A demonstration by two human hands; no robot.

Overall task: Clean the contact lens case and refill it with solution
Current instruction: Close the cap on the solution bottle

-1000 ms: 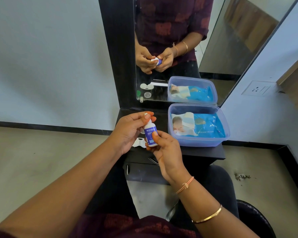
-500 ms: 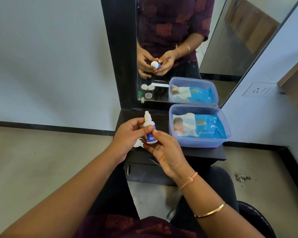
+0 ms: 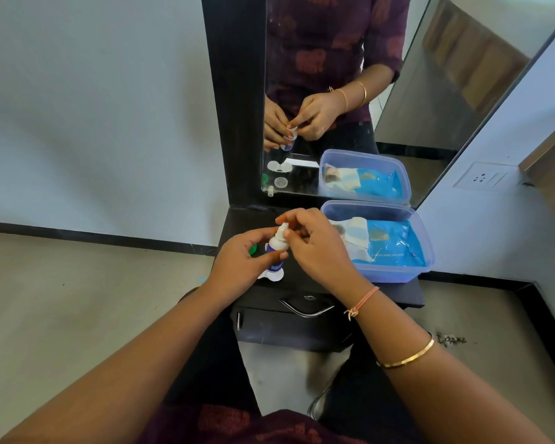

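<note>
The left hand is closed around the body of a small solution bottle, thumb pressed across its blue label and the other fingers wrapped behind, so the bottle stands roughly upright between the two hands above the black counter. Just left of the bottle, tucked against the left hand's fingers, a green cap shows. Directly below the bottle's base, partly hidden by it and by the left thumb, lies the white contact lens case on the counter; whether the bottle touches it cannot be told. The right hand comes in from the other side, its thumb and forefinger pinched on the bottle's white tip at the top, the remaining fingers curled loosely; whether a cap sits on that tip is too blurred to make out. A thread band and a gold bangle sit on the right forearm. Right of the hands, a translucent plastic box rests on the counter, holding a blue packet. Behind, the mirror repeats the hands, the bottle, the case and the box. A metal drawer handle is below the counter's edge.
</note>
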